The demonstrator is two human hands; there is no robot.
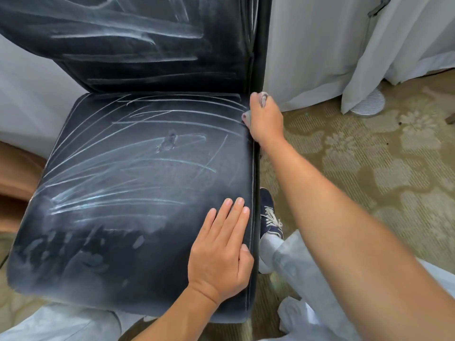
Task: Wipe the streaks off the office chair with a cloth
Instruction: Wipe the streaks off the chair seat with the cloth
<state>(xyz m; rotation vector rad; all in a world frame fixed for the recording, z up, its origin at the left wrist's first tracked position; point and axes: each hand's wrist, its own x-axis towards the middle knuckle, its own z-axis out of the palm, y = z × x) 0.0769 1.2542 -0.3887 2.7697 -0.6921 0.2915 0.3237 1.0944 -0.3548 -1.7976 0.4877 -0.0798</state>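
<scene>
Near, the left hand (219, 252) lies flat on the chair seat (138, 193), fingers (234, 212) spread straight and holding nothing, probably to keep the chair from moving. Farther off, at the seat's far right corner, the right hand (266, 119) is closed around a bunched grey cloth (263, 98), ready to rub the white streaks (118, 168).
</scene>
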